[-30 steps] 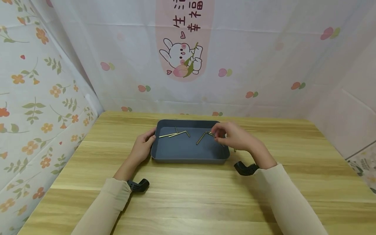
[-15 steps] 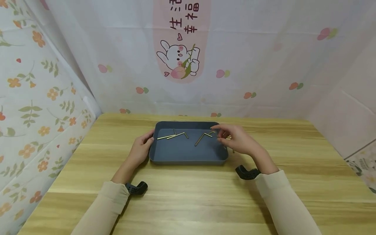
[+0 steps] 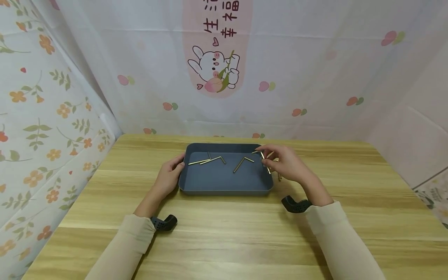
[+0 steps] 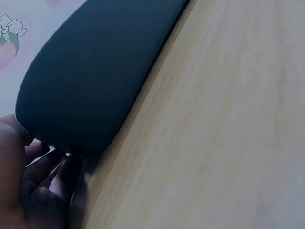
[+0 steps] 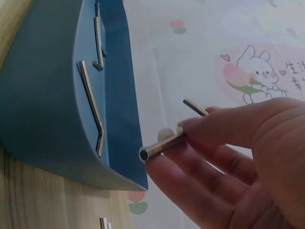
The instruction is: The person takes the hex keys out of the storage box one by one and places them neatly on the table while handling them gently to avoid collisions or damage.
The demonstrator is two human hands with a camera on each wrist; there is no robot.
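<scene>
My left hand point(image 3: 167, 175) grips the left end of a blue-grey rectangular tray point(image 3: 225, 192); in the left wrist view its fingers point(image 4: 43, 176) are bent against the tray's outer wall point(image 4: 100, 76). Over the tray's right end, my right hand point(image 3: 285, 162) pinches a brass-coloured hex key point(image 3: 266, 163) between thumb and fingers. The right wrist view shows the round-ended arm of this hex key point(image 5: 164, 145) sticking out past the fingertips. Inside the tray lie a single hex key point(image 3: 239, 164) right of the middle and a crossed pair of hex keys point(image 3: 211, 158) on the left.
More hex keys point(image 3: 279, 177) lie on the wooden table point(image 3: 224, 233) just right of the tray, partly hidden by my right hand. A patterned cloth point(image 3: 297, 77) hangs behind the table, and a floral one point(image 3: 52, 128) at the left.
My right hand has shifted slightly right, and the hex key in it now stands out more clearly, angled over the tray's right rim. The left hand and the tray have stayed put.
</scene>
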